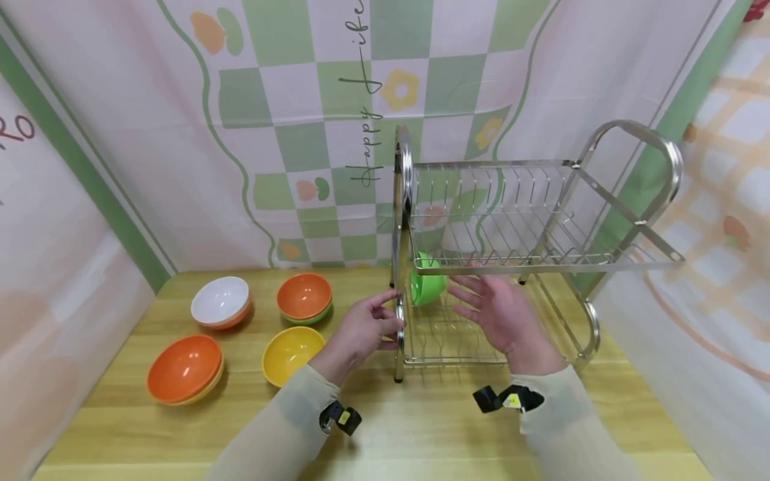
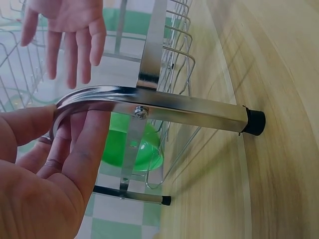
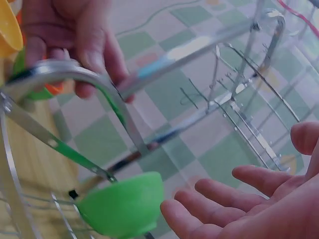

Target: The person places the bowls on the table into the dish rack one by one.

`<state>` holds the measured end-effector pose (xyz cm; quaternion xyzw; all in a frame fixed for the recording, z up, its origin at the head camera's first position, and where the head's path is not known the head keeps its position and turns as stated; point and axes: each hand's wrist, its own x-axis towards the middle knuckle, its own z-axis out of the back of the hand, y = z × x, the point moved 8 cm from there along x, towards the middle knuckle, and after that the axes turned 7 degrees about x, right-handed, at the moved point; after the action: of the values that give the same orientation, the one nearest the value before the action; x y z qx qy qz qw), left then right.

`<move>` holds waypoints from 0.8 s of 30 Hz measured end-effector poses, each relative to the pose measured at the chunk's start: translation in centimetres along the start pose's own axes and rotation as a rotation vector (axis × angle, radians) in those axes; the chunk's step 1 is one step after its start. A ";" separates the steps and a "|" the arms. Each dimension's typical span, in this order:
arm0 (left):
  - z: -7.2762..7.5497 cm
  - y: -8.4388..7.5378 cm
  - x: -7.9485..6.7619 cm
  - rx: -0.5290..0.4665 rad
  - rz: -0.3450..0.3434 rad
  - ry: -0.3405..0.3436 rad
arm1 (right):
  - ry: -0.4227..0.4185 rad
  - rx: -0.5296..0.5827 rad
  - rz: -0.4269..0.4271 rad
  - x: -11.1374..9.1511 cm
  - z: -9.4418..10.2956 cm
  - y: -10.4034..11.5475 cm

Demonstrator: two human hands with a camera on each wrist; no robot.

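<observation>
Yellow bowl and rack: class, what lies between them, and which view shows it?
The left grip, holding the rack, lies between it and the yellow bowl in the head view.

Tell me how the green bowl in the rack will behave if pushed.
The green bowl probably stays stiff, given its even, round shape. Its glossy surface may be slippery. Standing on its side, it could tip or roll.

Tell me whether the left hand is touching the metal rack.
Touching. The left wrist view shows the left hand gripping the metal rack by its curved side frame, thumb against it.
</observation>
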<state>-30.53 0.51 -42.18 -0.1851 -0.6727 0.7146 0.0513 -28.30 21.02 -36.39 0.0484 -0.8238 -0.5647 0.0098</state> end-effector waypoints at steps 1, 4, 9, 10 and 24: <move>0.0 0.0 0.0 0.002 -0.001 0.000 | 0.006 -0.010 0.001 -0.2 -0.2 -0.3; -0.1 0.0 -0.1 0.019 -0.005 -0.003 | 0.014 -0.046 -0.009 -0.5 -0.9 -1.1; -0.1 -0.2 -0.4 0.094 -0.011 -0.019 | 0.037 -0.108 -0.058 -0.4 -2.2 -2.6; -0.1 -0.3 -0.4 0.113 -0.013 -0.025 | 0.045 -0.112 -0.065 -0.4 -2.5 -2.8; 0.6 -0.8 -1.5 0.263 -0.102 -0.048 | 0.073 -0.083 -0.094 -0.3 -4.5 -4.6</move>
<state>-29.53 -0.42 -41.05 -0.1252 -0.5829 0.7972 0.0950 -27.39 15.26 -39.03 0.1071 -0.7956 -0.5961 0.0156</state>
